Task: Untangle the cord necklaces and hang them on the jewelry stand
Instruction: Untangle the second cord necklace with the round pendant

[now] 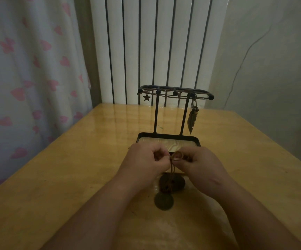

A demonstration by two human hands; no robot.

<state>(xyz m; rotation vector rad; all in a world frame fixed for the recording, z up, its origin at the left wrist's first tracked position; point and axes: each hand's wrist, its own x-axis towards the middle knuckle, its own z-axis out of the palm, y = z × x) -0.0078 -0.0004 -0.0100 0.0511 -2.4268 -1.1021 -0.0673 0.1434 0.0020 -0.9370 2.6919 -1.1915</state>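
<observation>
A home room: heart-print curtain, white radiator, glossy wooden table.

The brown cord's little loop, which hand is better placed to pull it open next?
Probably the right hand: the loop of the thin brown cord lies against its fingertips, while the left hand pinches the crossing strands steady above the two round dark pendants.

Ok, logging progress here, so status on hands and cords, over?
Left hand, right hand both pinching brown cord at its tangle. Two disc pendants below, unhung. Jewelry stand behind holds star pendant, feather pendant. Nothing between hands and stand.
</observation>
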